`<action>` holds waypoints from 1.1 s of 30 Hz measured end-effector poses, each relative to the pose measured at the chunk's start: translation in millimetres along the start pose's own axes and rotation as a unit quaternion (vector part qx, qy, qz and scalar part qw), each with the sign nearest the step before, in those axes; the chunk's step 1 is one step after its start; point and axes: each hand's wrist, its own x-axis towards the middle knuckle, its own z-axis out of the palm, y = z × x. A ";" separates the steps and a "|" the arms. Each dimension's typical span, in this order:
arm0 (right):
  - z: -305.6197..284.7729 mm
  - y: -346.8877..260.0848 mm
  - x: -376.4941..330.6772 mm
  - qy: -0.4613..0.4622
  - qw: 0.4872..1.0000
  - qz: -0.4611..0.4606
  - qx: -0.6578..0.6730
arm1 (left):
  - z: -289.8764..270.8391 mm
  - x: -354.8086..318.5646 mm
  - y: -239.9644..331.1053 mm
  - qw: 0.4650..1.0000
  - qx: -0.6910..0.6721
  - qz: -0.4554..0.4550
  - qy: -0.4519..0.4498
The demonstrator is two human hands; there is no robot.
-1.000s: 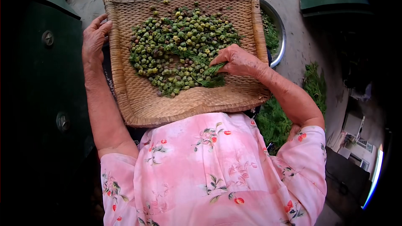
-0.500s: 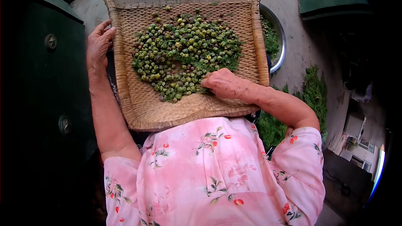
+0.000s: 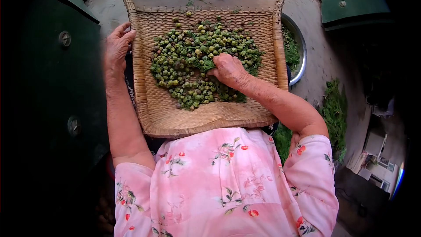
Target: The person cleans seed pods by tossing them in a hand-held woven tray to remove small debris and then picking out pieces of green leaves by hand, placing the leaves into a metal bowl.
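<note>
A woven winnowing basket (image 3: 210,120) lies tilted across my lap, with a heap of small round green and brownish seed cones (image 3: 193,46) spread in it. Feathery green sprigs are mixed among them. At the basket's left rim is my left hand (image 3: 117,46), its fingertips and thumb against the edge, steadying it. My right hand (image 3: 229,70) is over the right middle of the heap, fingers closed, with a tuft of green sprigs (image 3: 205,64) showing at its fingertips. The undersides of the right fingers are hidden.
Behind the basket's right side stands a round metal basin (image 3: 301,52) holding green sprigs. More leafy green branches (image 3: 334,118) lie on the concrete floor (image 3: 315,57) at the right. Dark green furniture (image 3: 66,74) with round metal fittings stands close on my left.
My right hand has moved up and inward, away from the heap's near right edge, and now pinches green sprigs. My left hand stays at the rim. The whole view has shifted slightly.
</note>
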 end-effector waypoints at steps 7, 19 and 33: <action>17.0 1.5 3.3 0.051 0.997 -0.060 -0.009 | -3.9 6.1 -8.5 1.000 0.004 0.010 -0.002; 16.6 -18.8 20.8 0.141 0.980 -0.126 0.056 | 1.0 -2.0 1.9 1.000 0.000 0.015 0.005; -31.5 -12.4 22.9 -0.053 0.920 0.095 0.377 | 1.6 -3.1 0.7 1.000 -0.014 0.010 0.001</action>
